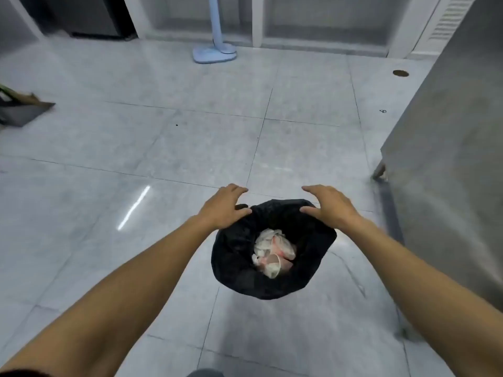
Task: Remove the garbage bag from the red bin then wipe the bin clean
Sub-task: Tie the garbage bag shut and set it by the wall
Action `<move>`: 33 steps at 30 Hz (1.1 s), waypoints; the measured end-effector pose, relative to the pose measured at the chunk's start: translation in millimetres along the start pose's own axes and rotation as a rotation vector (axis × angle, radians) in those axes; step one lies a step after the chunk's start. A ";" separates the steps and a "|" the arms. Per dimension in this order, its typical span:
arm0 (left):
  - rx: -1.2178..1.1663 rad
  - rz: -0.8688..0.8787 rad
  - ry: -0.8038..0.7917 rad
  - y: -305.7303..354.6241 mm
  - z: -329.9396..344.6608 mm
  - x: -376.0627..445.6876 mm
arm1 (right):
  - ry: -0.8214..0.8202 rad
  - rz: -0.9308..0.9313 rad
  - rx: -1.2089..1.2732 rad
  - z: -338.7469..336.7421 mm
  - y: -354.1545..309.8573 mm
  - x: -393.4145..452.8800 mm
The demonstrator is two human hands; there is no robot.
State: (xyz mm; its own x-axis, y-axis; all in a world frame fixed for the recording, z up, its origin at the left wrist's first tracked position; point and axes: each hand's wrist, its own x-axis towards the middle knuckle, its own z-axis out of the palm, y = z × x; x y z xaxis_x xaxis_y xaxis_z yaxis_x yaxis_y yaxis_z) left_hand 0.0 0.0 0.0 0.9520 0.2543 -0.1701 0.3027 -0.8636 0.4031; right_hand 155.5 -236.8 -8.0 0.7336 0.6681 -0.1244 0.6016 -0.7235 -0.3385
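A black garbage bag stands open on the tiled floor, draped over its bin so that no red shows. Crumpled white and pink waste lies at its bottom. My left hand hovers over the bag's far left rim, fingers spread and curved, thumb near the plastic. Over the far right rim is my right hand, held the same way with its thumb at the edge. Neither hand holds anything.
A stainless steel cabinet stands close on the right, its foot near the bag. A blue fan base sits by the far wall. A dark dustpan lies at the left edge. A floor drain is at the back right.
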 end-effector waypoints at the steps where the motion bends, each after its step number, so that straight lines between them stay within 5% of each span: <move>1: -0.004 -0.018 -0.002 -8.4 15.9 7.6 | -0.002 0.001 -0.013 14.8 5.5 8.0; 7: -0.105 -0.160 -0.089 -41.9 85.9 45.8 | -0.052 0.039 -0.067 78.8 19.1 44.7; 10: -0.059 -0.130 0.063 -45.0 99.9 51.1 | 0.045 0.041 -0.001 94.1 13.6 47.3; 15: -0.410 -0.121 0.231 -36.4 111.9 45.8 | 0.002 -0.050 0.205 101.9 2.9 38.8; 19: -0.660 -0.029 0.108 -27.0 125.1 40.2 | -0.059 -0.171 0.274 105.3 -7.8 30.8; 25: -0.679 0.136 -0.044 -18.8 141.1 37.9 | 0.018 -0.260 0.450 112.3 -18.3 19.0; 29: -0.616 0.067 0.091 -14.8 147.2 39.0 | 0.094 -0.225 0.456 109.4 -6.9 12.7; 33: -0.623 -0.043 0.228 -19.0 149.6 40.6 | -0.048 -0.071 0.249 75.9 21.2 4.9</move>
State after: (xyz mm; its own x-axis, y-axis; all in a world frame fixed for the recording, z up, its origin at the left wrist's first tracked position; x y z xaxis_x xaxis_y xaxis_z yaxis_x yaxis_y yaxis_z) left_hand 26.2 -38.4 -149.1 0.9035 0.4276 -0.0305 0.2441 -0.4546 0.8566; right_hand 147.8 -235.7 -86.6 0.6730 0.7274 -0.1340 0.5502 -0.6134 -0.5666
